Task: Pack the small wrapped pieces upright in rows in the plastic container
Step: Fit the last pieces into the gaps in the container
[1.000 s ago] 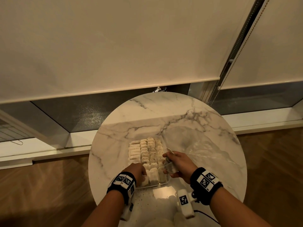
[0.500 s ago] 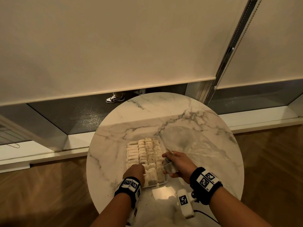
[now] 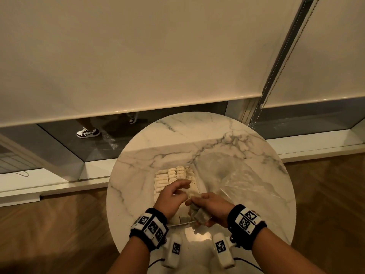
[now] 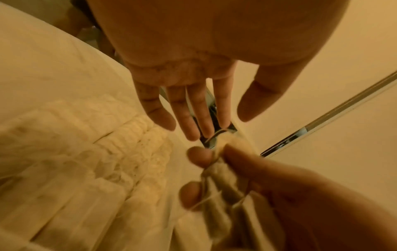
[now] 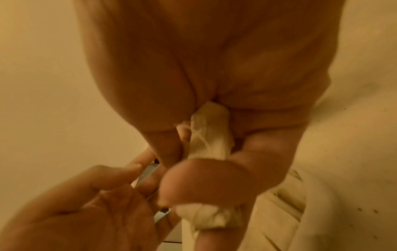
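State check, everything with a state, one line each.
left hand: open, fingers extended above the container
right hand: gripping wrapped pieces
wrapped pieces: bunched in right hand, not yet placed
plastic container: lidless, rows of upright pieces inside
roller blind: mostly lowered

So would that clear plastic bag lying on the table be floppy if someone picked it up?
Probably very floppy: the plastic bag lies crumpled and flat on the table. It looks thin and see-through, so likely light, and it might slide easily on the smooth marble.

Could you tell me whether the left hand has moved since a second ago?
Yes: the left hand has lifted off the plastic container's near-left corner, toward its middle.
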Demonstrator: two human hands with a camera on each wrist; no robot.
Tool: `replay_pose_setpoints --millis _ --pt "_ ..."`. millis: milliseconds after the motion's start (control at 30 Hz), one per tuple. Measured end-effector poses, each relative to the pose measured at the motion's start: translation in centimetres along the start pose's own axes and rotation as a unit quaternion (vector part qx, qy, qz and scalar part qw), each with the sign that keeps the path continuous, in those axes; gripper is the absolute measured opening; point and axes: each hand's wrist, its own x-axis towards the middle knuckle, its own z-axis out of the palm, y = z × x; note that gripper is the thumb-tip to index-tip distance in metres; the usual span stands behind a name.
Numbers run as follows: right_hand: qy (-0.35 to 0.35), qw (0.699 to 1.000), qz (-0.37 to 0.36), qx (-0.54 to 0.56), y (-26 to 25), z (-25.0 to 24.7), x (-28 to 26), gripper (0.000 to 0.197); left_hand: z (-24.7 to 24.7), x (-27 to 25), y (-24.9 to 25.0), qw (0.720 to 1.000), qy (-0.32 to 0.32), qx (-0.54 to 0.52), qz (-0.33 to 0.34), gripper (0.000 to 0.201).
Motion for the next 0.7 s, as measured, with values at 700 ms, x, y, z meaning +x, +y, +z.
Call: replay_pose_setpoints --millis 700 --pt "0.046 0.995 -0.016 0.091 0.8 -1.7 0.4 0.024 -0.5 0.6 -2.4 0.992 0.072 0.097 -0.034 0.007"
